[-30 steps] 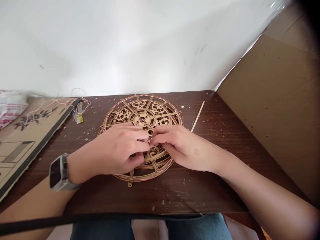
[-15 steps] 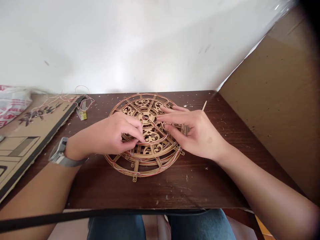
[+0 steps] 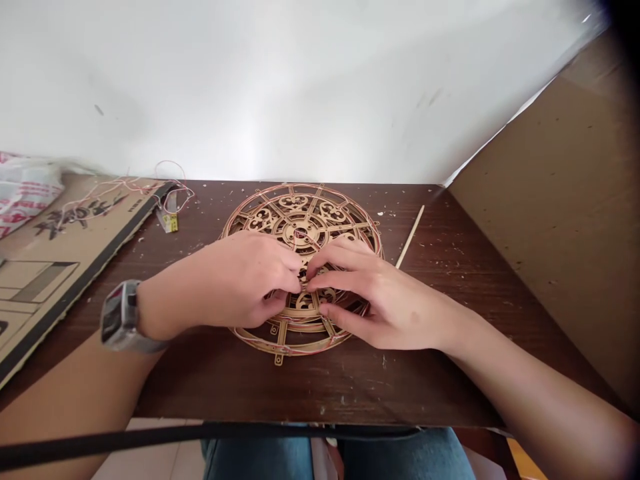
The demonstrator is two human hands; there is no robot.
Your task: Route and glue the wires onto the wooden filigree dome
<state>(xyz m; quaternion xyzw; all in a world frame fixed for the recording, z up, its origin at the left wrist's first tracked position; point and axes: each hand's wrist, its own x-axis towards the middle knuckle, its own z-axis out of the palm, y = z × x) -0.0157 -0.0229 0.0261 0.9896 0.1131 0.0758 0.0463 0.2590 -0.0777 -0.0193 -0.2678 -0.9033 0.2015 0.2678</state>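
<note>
Working at close quarters, both hands bend over a round, openwork wooden frame (image 3: 289,234), which lies flat on the dark surface (image 3: 435,373). Red and white wires (image 3: 314,347) run along its rings. The left hand (image 3: 250,277) has its fingers curled down over the near half of the frame, just below the hub; whether they are clamped on anything, I cannot tell. The right hand (image 3: 385,293) meets it there, fingertips close beside the left's, its thumb standing apart from its fingers over the fretwork.

I judge the step in hand to be fine fingerwork on the wiring, perhaps settling a strand against the wood, though the fingers hide the spot itself. The next move seems to call for a light, precise touch: one hand steadying while the other guides, without tugging the wires or bending the thin lattice. A pale stick (image 3: 411,237) lies near the right hand.
</note>
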